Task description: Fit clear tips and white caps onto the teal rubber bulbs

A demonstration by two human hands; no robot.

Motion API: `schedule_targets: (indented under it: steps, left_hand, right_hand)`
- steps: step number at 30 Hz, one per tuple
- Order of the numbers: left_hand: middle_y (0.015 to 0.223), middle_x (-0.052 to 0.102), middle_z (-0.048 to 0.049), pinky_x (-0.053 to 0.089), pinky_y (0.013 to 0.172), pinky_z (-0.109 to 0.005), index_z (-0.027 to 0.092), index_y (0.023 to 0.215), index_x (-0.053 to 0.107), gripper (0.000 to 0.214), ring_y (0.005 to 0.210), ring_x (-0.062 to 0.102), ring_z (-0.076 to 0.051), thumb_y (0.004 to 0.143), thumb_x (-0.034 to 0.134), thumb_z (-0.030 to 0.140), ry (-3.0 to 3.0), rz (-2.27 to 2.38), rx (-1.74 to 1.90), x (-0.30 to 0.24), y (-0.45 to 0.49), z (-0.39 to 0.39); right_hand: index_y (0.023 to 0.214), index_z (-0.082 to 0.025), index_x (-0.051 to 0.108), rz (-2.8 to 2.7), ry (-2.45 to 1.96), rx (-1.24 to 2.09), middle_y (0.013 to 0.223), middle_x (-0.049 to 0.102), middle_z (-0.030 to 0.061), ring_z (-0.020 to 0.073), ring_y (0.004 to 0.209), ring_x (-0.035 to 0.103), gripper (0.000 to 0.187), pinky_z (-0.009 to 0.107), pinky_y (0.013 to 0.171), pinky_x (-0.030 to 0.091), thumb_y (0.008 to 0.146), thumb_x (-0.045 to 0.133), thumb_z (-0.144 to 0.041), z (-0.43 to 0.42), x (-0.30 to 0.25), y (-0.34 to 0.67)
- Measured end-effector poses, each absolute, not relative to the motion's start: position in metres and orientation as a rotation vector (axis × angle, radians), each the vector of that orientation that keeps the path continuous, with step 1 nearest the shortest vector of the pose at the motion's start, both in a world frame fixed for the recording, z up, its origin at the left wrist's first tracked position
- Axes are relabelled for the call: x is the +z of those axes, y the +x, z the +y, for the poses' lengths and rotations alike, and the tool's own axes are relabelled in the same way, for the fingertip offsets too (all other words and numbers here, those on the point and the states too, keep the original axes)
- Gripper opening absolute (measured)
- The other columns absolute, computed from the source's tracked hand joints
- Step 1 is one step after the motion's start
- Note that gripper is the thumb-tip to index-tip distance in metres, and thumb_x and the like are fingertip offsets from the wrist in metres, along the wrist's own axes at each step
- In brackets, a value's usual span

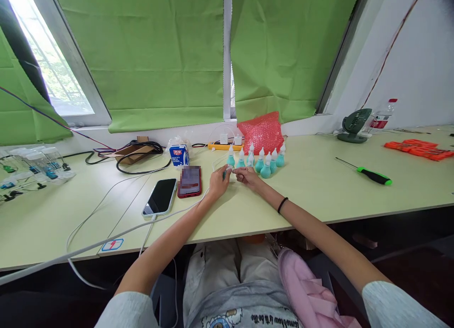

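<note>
My left hand (218, 181) is closed around a small teal squeeze bottle (224, 175), mostly hidden by the fingers, with a whitish tip pointing toward my other hand. Fingers pinched, my right hand (248, 177) meets that tip from the right; whatever lies between its fingertips is too small to make out. Just behind and right of my hands, several teal bulb-shaped squeeze bottles (265, 171) with white pointed nozzles stand upright in a cluster.
A red bubble-wrap pouch (264, 133) and a yellow power strip (222, 147) lie behind the bottles. Left are a phone (160, 197), a red-cased phone (190, 188), a blue milk carton (179, 155) and cables. Right are a screwdriver (374, 175) and a fan (354, 125).
</note>
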State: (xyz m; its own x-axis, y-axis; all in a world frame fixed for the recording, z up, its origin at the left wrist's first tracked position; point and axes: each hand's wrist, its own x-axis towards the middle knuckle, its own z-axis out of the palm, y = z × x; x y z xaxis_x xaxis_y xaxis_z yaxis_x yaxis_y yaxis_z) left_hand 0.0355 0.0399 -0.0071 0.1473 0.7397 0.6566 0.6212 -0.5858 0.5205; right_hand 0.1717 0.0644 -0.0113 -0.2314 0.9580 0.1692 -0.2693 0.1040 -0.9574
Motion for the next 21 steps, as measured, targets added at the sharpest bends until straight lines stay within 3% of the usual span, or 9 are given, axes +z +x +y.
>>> schedule_targets:
  steps: [13,18,21]
  left_hand:
    - [0.101,0.062,-0.0118,0.041,0.075,-0.029,0.014,0.103,0.057,0.033,0.089,0.057,-0.021,0.083,0.039,0.032,2.227,1.548,1.394,-0.0030,0.0372,0.0363]
    - [0.072,0.066,-0.0055,0.039,0.058,-0.023,0.014,0.094,0.061,0.033,0.063,0.057,-0.015,0.083,0.038,0.034,2.210,1.510,1.356,-0.0042,0.0333,0.0400]
    - [0.067,0.064,-0.0041,0.037,0.055,-0.021,0.014,0.094,0.061,0.034,0.058,0.054,-0.013,0.083,0.037,0.036,2.194,1.499,1.357,-0.0059,0.0314,0.0420]
  right_hand:
    - [0.052,-0.014,0.056,-1.319,-0.843,1.305,0.041,0.038,-0.0067,0.0041,0.039,0.031,0.019,0.022,0.040,0.021,0.052,0.067,-0.030,0.0692,-0.0164,0.1717]
    - [0.061,-0.015,0.061,-1.322,-0.873,1.295,0.044,0.045,-0.0049,0.0051,0.041,0.036,0.021,0.021,0.041,0.026,0.052,0.068,-0.032,0.0659,-0.0149,0.1709]
    - [0.070,-0.015,0.064,-1.325,-0.885,1.300,0.050,0.050,-0.0033,0.0060,0.045,0.041,0.026,0.021,0.045,0.032,0.053,0.068,-0.034,0.0618,-0.0118,0.1705]
